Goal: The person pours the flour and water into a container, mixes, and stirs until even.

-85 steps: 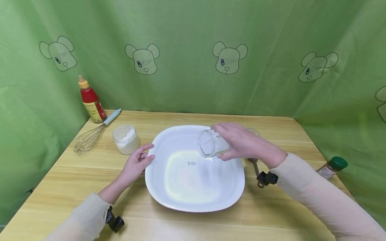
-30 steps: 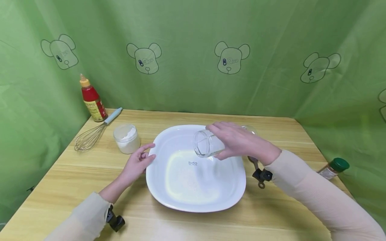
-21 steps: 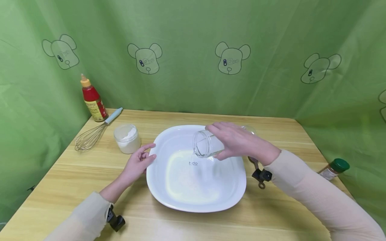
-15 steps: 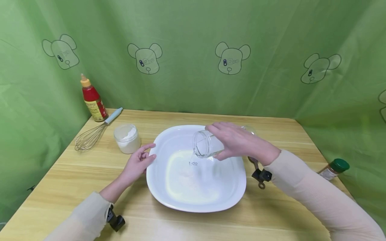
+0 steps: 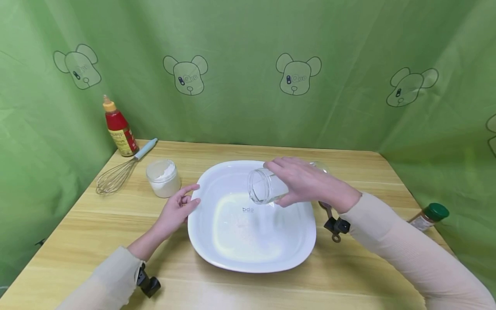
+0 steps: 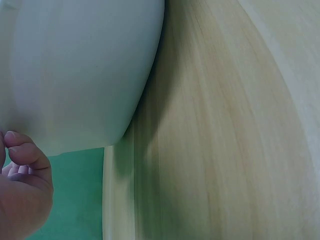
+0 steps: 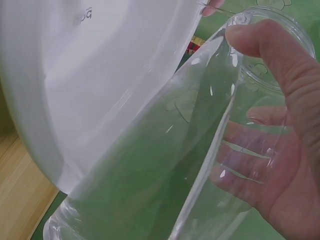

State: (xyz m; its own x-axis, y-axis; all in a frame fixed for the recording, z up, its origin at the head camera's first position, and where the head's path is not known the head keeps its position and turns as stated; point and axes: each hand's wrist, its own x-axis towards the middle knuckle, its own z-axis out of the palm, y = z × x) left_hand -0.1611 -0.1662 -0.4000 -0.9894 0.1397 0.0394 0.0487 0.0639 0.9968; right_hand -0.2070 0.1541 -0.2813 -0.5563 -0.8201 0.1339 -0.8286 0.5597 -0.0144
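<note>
A white basin (image 5: 248, 241) marked "bdo" sits in the middle of the wooden table. My left hand (image 5: 176, 213) holds its left rim between thumb and fingers; in the left wrist view those fingertips meet the basin wall (image 6: 85, 75). Over the basin's right side, my right hand (image 5: 300, 181) grips a clear jar (image 5: 260, 186), tipped with its mouth facing left. Clear liquid shows inside the jar (image 7: 165, 140) in the right wrist view, where the thumb and fingers of my right hand (image 7: 285, 120) wrap its wall.
An open jar of white powder (image 5: 163, 178) stands left of the basin. Beyond it are a whisk (image 5: 116, 176) and a red sauce bottle (image 5: 120, 131). To the right lie a dark spoon-like utensil (image 5: 335, 237) and a green-capped spice bottle (image 5: 428, 216). A green curtain (image 5: 240, 116) surrounds the table.
The clear jar has shifted slightly left in my right hand. A thin stream fell from its mouth about half a second ago; now none shows. My left hand stays on the rim.
</note>
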